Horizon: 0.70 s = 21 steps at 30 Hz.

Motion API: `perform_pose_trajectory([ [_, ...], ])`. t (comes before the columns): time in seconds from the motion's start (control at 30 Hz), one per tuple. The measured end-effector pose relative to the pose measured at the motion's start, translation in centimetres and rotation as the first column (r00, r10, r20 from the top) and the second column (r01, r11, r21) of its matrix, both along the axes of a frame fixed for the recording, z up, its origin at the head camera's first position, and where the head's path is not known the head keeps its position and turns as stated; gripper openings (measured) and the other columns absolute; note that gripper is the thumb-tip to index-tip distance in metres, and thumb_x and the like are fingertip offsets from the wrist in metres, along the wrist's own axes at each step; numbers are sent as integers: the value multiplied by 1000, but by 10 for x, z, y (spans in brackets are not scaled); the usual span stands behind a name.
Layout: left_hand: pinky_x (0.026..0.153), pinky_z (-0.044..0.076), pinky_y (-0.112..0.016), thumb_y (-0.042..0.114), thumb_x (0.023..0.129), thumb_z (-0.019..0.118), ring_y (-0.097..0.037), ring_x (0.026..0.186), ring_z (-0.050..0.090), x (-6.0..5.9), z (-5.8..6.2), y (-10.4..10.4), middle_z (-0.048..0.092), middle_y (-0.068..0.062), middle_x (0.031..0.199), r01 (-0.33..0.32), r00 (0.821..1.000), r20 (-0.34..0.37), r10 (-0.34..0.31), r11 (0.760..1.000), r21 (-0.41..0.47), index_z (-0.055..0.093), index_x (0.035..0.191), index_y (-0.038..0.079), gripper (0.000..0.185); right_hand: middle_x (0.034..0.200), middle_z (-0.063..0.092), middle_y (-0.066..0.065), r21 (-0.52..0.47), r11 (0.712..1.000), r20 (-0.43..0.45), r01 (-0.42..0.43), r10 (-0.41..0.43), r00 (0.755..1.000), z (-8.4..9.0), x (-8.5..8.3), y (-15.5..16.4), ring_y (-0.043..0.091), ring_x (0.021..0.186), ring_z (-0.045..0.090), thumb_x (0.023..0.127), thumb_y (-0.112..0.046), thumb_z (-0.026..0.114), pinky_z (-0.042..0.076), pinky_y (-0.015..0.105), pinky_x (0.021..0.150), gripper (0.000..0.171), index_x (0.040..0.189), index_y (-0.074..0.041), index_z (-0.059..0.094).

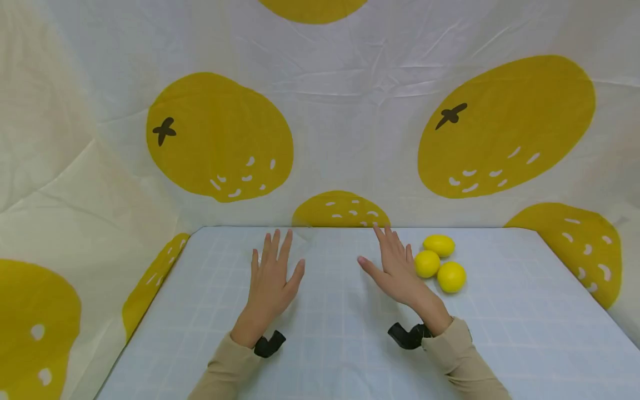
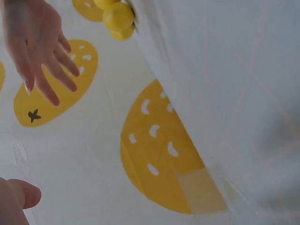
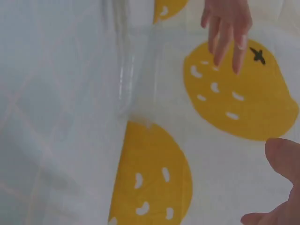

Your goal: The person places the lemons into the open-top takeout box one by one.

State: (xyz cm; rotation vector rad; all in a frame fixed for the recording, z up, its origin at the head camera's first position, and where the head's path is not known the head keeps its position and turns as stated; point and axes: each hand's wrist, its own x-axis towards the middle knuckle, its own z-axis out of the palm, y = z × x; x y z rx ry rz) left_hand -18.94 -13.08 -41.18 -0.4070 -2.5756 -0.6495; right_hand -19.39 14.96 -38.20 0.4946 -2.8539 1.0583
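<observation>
My left hand (image 1: pixel 272 283) is held over the table with its fingers straight and spread, holding nothing. Just beyond it stands a clear, see-through container (image 3: pixel 138 79), faint in the head view and partly hidden by that hand. My right hand (image 1: pixel 397 272) is also raised with straight fingers and holds nothing. Three yellow lemons (image 1: pixel 451 277) lie clustered beside its outer edge; the hand overlaps one lemon (image 1: pixel 426 264) in the head view. In the left wrist view the lemons (image 2: pixel 118 16) appear apart from the right hand (image 2: pixel 35 42).
A pale checked cloth covers the table (image 1: pixel 330 355). White curtain (image 1: pixel 350 133) printed with big yellow fruit shapes hangs behind the table's far edge and along its sides. Each wrist carries a black camera mount (image 1: pixel 270 344).
</observation>
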Motion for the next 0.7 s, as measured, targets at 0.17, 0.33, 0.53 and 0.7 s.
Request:
perform_pose_trajectory([
  [0.17, 113, 13, -68, 34, 102, 48, -35, 149, 18, -10, 3, -21, 29, -15, 160, 13, 999, -36, -8, 992, 127, 27, 157, 10, 63, 165, -3, 18, -110, 994, -45, -12, 7, 999, -5, -21, -14, 36, 151, -5, 102, -46, 49, -13, 66, 112, 83, 160, -9, 1],
  [0.33, 116, 15, -63, 23, 103, 50, -37, 148, 21, -21, 4, -44, 30, -12, 160, 64, 995, -90, -37, 943, 326, 29, 156, 7, 59, 165, 0, 19, -269, 963, -93, -24, -2, 996, -19, -47, -27, 34, 151, -1, 102, -35, 51, -11, 63, 115, 78, 158, -3, 6],
  [0.53, 120, 18, -42, 20, 104, 44, -22, 149, 23, -31, -2, -76, 30, -4, 160, 59, 998, -64, -19, 697, 714, 32, 155, 10, 54, 166, 0, 7, -584, 811, 123, 39, 41, 992, -33, -69, -48, 27, 152, 0, 105, -37, 47, 6, 59, 119, 74, 160, -17, 2],
  [0.7, 121, 9, -30, 18, 105, 33, -18, 151, 13, -39, -15, -89, 20, -9, 164, 70, 993, -45, -110, 236, 969, 20, 157, 4, 55, 166, -5, 6, -753, 649, 252, 108, 133, 959, -38, -77, -68, 26, 152, -2, 106, -41, 43, 3, 57, 119, 75, 160, -15, -2],
])
